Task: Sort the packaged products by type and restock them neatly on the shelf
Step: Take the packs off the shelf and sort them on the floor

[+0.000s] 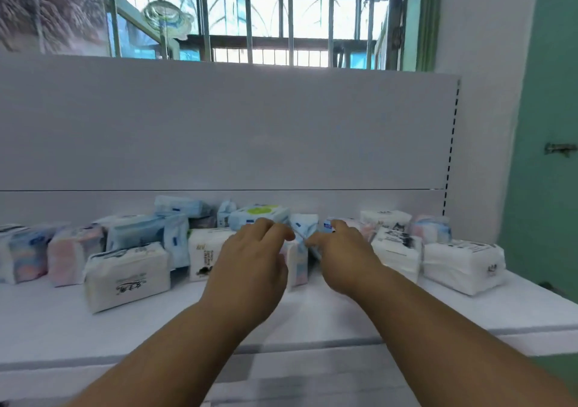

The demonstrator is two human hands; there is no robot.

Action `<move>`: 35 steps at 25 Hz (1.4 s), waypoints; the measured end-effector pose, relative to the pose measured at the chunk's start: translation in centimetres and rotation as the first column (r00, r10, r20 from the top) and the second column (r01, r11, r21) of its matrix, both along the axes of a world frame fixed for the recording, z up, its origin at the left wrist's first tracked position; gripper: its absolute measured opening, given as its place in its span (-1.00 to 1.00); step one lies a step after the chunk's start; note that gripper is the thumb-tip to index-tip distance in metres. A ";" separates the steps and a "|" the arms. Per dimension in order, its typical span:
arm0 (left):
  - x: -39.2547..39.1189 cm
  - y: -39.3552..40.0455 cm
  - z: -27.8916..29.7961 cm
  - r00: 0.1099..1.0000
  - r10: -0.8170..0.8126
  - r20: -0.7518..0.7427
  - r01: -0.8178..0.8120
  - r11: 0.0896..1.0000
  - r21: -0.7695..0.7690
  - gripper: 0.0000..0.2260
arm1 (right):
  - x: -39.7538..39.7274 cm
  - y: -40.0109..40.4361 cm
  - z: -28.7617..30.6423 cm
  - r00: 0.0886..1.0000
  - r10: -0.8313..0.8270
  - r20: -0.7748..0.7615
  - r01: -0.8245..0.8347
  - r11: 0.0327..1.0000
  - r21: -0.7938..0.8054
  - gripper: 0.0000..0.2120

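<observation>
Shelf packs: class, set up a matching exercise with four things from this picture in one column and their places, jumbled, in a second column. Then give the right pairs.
Things
1. green-topped pack
2. left hand
3. pink pack
4. white pack

Places
A. far right end of the shelf
B. back row, centre, lying on top of other packs
C. left part of the row
D. centre front, at a small pastel pack, facing the right hand

Pairs: 1-B, 2-D, 3-C, 4-A

Both hands, left hand [250, 256], right hand [341, 256], seemingly pinching pastel pack [297, 259], white shelf [312, 312]
</observation>
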State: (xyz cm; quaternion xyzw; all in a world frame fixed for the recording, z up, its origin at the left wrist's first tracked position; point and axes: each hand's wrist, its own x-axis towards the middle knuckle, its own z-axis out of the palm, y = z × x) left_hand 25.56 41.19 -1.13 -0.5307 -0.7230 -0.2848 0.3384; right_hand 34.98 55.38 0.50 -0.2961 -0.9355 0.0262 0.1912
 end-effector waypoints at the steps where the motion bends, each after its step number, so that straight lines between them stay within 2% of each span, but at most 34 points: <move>1: -0.4 0.9 0.1 0.999 0.030 0.018 -0.030 1.000 -0.008 -0.69 | -0.4 1.1 0.1 0.999 0.047 0.018 -0.047 0.999 -0.018 -0.52; 4: -1.1 3.7 0.5 0.991 0.082 0.105 -0.076 0.995 -0.059 -0.69 | -1.5 4.5 0.5 0.991 0.132 0.006 -0.132 0.991 -0.017 -0.54; 7: -1.0 5.8 1.1 0.982 0.093 0.166 -0.080 0.993 -0.087 -0.72 | -2.8 6.6 0.2 0.964 0.193 0.180 -0.203 0.979 0.035 -0.50; 9: -0.7 6.6 1.0 0.968 0.130 0.214 -0.108 0.988 -0.111 -0.75 | -3.2 7.4 -0.5 0.954 0.236 0.185 -0.248 0.967 0.048 -0.51; 10: -0.7 6.9 1.0 0.961 0.140 0.237 -0.118 0.988 -0.103 -0.75 | -3.2 7.7 -0.5 0.962 0.255 0.102 -0.260 0.965 0.043 -0.53; 12: -0.8 7.3 1.6 0.935 0.116 0.334 -0.116 0.993 -0.018 -0.74 | -2.8 7.8 0.2 0.937 0.290 -0.195 -0.290 0.957 0.027 -0.54; 13: -0.9 7.3 2.1 0.907 0.074 0.414 -0.101 0.994 0.044 -0.70 | -2.5 7.5 0.7 0.870 0.338 -0.359 -0.344 0.938 0.048 -0.55; 15: -0.9 7.3 3.1 0.812 -0.072 0.580 -0.023 0.988 0.155 -0.54 | -1.9 5.5 1.5 0.658 0.477 -0.583 -0.520 0.848 0.106 -0.55; 17: -0.9 6.8 3.7 0.739 -0.206 0.641 0.018 0.958 0.287 -0.48 | -2.0 2.9 2.0 0.504 0.537 -0.677 -0.659 0.745 0.101 -0.56; 19: -1.6 5.7 3.9 0.703 -0.288 0.650 -0.057 0.889 0.455 -0.53 | -3.0 0.9 2.7 0.434 0.488 -0.758 -0.730 0.683 0.022 -0.63; 20: -2.3 4.9 3.8 0.670 -0.338 0.661 -0.108 0.837 0.536 -0.56 | -3.9 0.2 3.1 0.433 0.437 -0.789 -0.723 0.691 -0.014 -0.68; 21: -3.2 4.0 3.7 0.638 -0.376 0.672 -0.159 0.790 0.593 -0.58 | -4.9 -0.2 3.6 0.464 0.387 -0.797 -0.672 0.739 -0.033 -0.73; 23: -5.2 2.0 3.5 0.614 -0.385 0.689 -0.229 0.749 0.622 -0.60 | -7.4 -0.3 3.9 0.621 0.296 -0.726 -0.481 0.875 -0.055 -0.79; 24: -6.2 0.9 3.5 0.608 -0.382 0.696 -0.238 0.748 0.619 -0.60 | -8.9 -0.1 3.9 0.744 0.267 -0.612 -0.381 0.923 -0.060 -0.77; 25: -7.0 0.0 3.5 0.602 -0.384 0.700 -0.240 0.749 0.617 -0.60 | -10.3 0.0 3.6 0.869 0.247 -0.430 -0.298 0.953 -0.056 -0.70; 26: -7.6 -0.9 3.5 0.599 -0.388 0.701 -0.235 0.751 0.617 -0.60 | -11.4 0.1 3.2 0.952 0.214 -0.218 -0.227 0.973 -0.033 -0.59; 27: -8.1 -1.6 3.4 0.599 -0.386 0.702 -0.225 0.760 0.610 -0.61 | -12.5 0.1 2.9 0.984 0.170 -0.054 -0.170 0.985 -0.003 -0.51; 28: -8.5 -2.2 3.3 0.598 -0.376 0.708 -0.217 0.774 0.594 -0.61 | -13.3 0.1 2.6 0.990 0.136 0.028 -0.136 0.991 0.018 -0.47; 29: -8.9 -2.9 3.1 0.596 -0.365 0.715 -0.210 0.789 0.578 -0.62 | -14.0 -0.1 2.5 0.992 0.117 0.044 -0.118 0.993 0.029 -0.49; 31: -9.4 -3.7 3.0 0.594 -0.351 0.724 -0.200 0.808 0.555 -0.63 | -14.6 -0.4 2.5 0.993 0.111 -0.027 -0.110 0.993 0.048 -0.62; 33: -9.7 -4.5 3.3 0.590 -0.360 0.722 -0.184 0.811 0.555 -0.63 | -14.2 -0.8 2.7 0.974 0.107 -0.197 -0.098 0.994 0.058 -0.72; 35: -9.2 -5.3 3.5 0.584 -0.368 0.724 -0.182 0.809 0.558 -0.62 | -13.0 -2.1 2.5 0.908 0.152 -0.390 -0.134 0.988 0.072 -0.71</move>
